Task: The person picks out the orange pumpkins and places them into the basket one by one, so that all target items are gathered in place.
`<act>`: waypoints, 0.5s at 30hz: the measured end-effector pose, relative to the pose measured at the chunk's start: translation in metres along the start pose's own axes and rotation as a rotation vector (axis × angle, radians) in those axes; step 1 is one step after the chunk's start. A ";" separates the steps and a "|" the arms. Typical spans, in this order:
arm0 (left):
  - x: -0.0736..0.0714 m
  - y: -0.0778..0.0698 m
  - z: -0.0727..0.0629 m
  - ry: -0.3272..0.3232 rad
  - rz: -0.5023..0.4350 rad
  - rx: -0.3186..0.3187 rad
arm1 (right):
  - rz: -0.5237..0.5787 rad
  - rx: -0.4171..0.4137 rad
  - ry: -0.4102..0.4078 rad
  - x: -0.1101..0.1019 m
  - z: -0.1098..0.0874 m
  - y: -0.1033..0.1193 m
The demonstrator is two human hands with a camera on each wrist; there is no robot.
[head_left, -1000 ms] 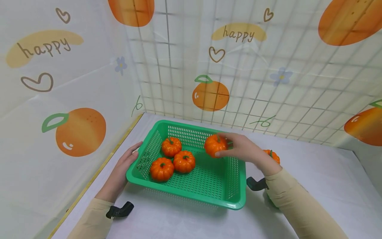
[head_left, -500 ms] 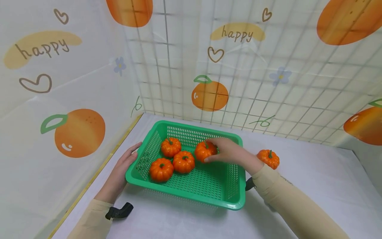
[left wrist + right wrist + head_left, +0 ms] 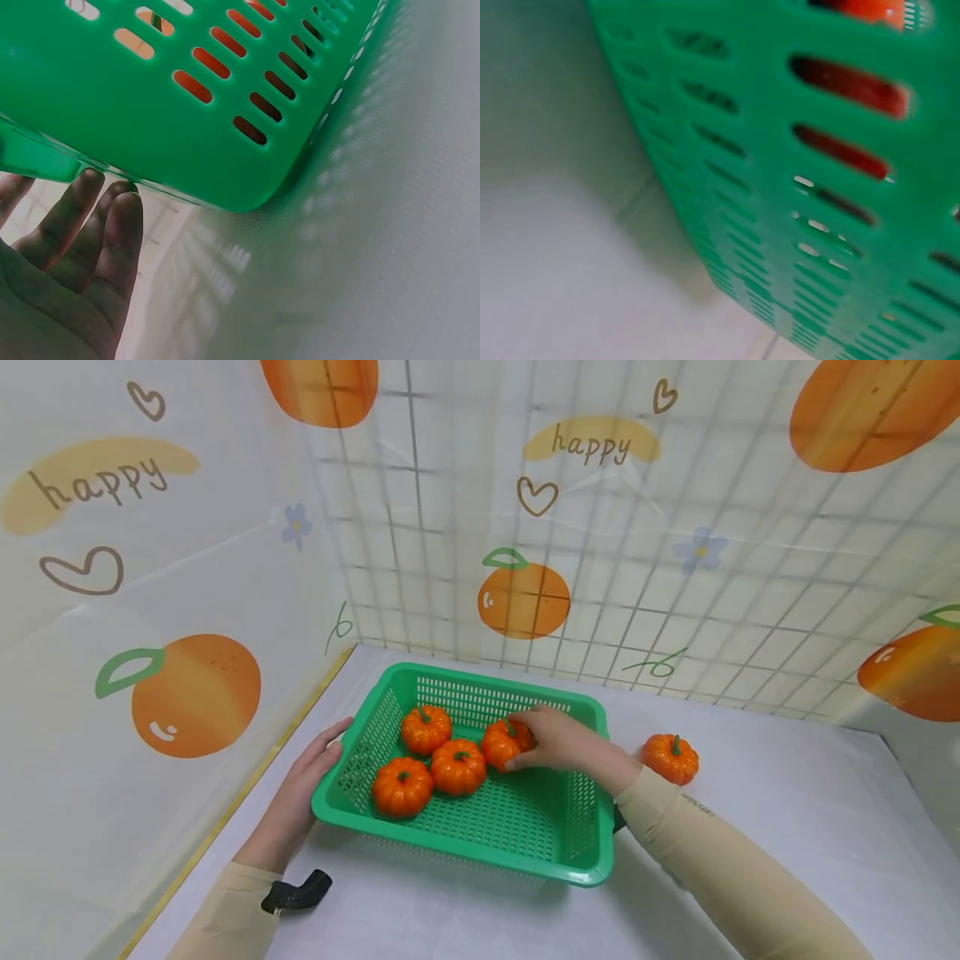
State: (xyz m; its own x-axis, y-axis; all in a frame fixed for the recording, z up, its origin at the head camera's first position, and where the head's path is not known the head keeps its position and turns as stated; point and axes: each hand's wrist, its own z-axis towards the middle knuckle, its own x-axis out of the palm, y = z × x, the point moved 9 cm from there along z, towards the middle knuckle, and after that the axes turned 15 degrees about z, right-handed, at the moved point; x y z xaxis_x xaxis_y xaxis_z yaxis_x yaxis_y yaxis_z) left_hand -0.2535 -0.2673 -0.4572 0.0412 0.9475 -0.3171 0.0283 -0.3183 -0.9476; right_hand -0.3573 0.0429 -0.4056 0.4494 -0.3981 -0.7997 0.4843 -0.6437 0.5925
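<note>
A green plastic basket (image 3: 457, 845) with slotted walls stands on the white surface. Three small orange pumpkins sit in its left half: a rear pumpkin (image 3: 426, 731), a middle pumpkin (image 3: 458, 767) and a front pumpkin (image 3: 402, 787). Inside the basket, my right hand (image 3: 558, 739) grips another pumpkin (image 3: 498, 745) from its right side, close against the middle one. My left hand (image 3: 303, 768) rests at the basket's left side; in the left wrist view its fingers (image 3: 120, 232) are fairly straight and touch under the rim. The basket wall (image 3: 765, 150) hides my right hand in the right wrist view.
One more pumpkin (image 3: 669, 760) lies on the white table (image 3: 795, 827) right of the basket, beside my right forearm. Behind stands a wire grid covered by a printed sheet (image 3: 600, 535); another printed sheet (image 3: 187, 585) closes the left side.
My right hand has carried its pumpkin left and down into the basket, beside the middle pumpkin. The pumpkin outside, partly covered by my arm before, shows more fully. My left hand stays at the basket.
</note>
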 end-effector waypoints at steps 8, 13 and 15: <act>0.001 -0.001 0.001 0.005 0.002 0.010 | -0.003 0.008 0.007 0.002 0.001 -0.001; 0.000 -0.002 0.000 0.002 0.014 0.014 | -0.004 0.008 0.000 0.003 0.002 0.000; 0.000 -0.001 -0.001 0.002 0.017 0.010 | -0.004 0.012 0.000 0.003 0.001 0.000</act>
State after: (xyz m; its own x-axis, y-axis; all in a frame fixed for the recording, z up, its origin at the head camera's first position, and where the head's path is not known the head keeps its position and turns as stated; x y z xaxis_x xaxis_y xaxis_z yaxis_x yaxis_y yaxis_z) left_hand -0.2526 -0.2665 -0.4561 0.0436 0.9419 -0.3329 0.0179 -0.3339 -0.9424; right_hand -0.3570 0.0406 -0.4083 0.4471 -0.3957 -0.8022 0.4772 -0.6530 0.5880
